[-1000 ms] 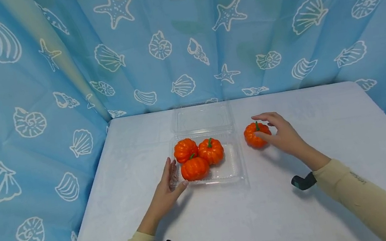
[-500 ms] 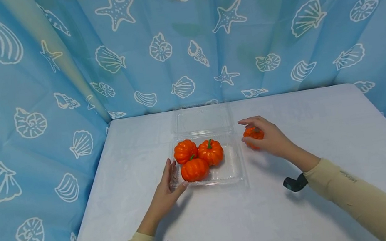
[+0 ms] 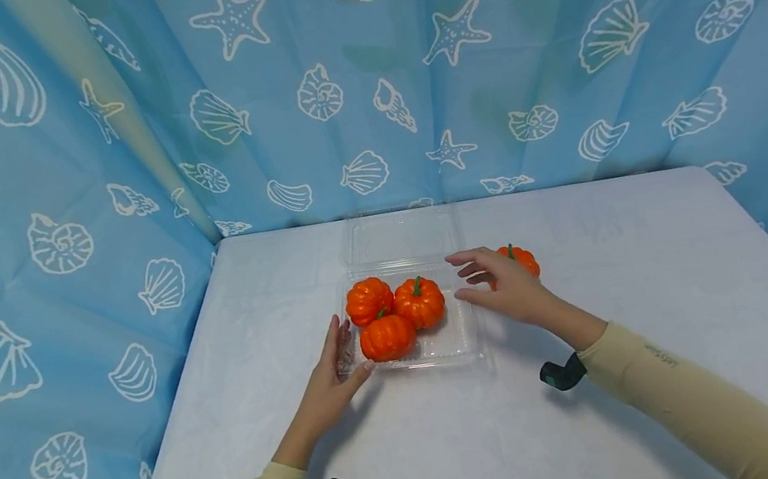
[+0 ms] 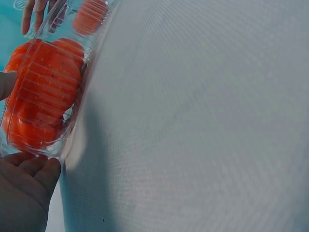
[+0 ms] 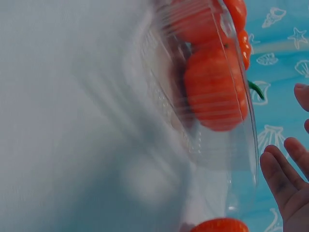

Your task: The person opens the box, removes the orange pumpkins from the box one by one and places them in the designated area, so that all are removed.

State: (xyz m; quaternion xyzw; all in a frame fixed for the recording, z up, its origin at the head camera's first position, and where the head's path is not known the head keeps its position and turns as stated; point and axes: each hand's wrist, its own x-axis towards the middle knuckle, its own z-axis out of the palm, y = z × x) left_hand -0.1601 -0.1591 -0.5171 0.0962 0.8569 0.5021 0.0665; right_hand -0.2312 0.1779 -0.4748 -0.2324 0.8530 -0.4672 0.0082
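Observation:
Three orange toy pumpkins with green stems sit grouped in the left part of a clear plastic clamshell box (image 3: 462,340), the front one (image 3: 388,338) nearest me. My left hand (image 3: 330,378) holds the box at its front left corner, thumb along the front wall and fingers on the left side. Over the box's right edge hovers my right hand (image 3: 504,283), fingers spread and holding nothing. Partly hidden behind it, a fourth pumpkin (image 3: 524,257) stands on the table outside the box. In the right wrist view, my right fingers (image 5: 277,171) are apart from the pumpkin inside (image 5: 215,89).
The box's hinged lid (image 3: 400,235) lies folded back toward the rear table edge. A white cloth covers the table (image 3: 418,452). Behind and to the left hangs a blue curtain (image 3: 321,32) with white shells and starfish.
My right hand has moved left from around the fourth pumpkin to the box's right edge, leaving that pumpkin standing in its place. My left hand and the box have not moved.

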